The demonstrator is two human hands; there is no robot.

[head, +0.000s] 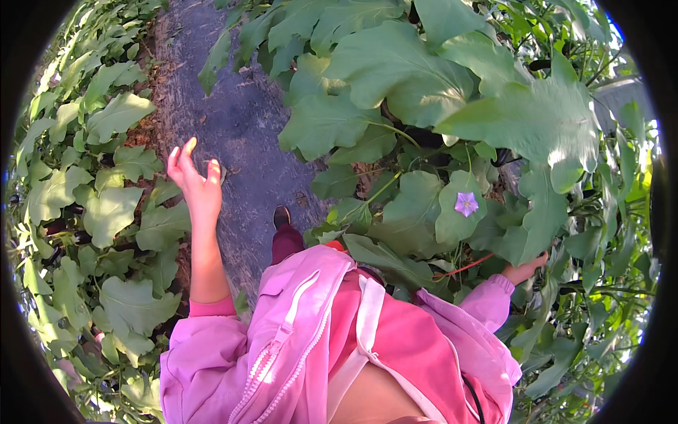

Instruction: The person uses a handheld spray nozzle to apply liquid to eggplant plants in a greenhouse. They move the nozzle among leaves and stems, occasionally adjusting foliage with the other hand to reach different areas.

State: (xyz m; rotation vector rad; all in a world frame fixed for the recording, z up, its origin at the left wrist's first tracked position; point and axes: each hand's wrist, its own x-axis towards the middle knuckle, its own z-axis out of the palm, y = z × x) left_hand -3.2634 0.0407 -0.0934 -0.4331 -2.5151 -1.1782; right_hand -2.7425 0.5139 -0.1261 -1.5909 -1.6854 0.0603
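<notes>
My left hand is raised over the path with its fingers apart and nothing in it. On the other side, my right hand reaches in among eggplant leaves; its fingers are partly hidden, so a grip cannot be made out. A purple eggplant flower stands out against a leaf to the left of that hand. Close to the right sleeve runs a thin red cord or handle, mostly covered by foliage. A dark, glossy shape, perhaps a fruit or stem, shows under the big leaves.
A dark ground sheet covers the path between two plant rows. Dense eggplant plants line the left side. Large leaves overhang the path from the right. My shoe is on the sheet. A red object peeks out beside my jacket.
</notes>
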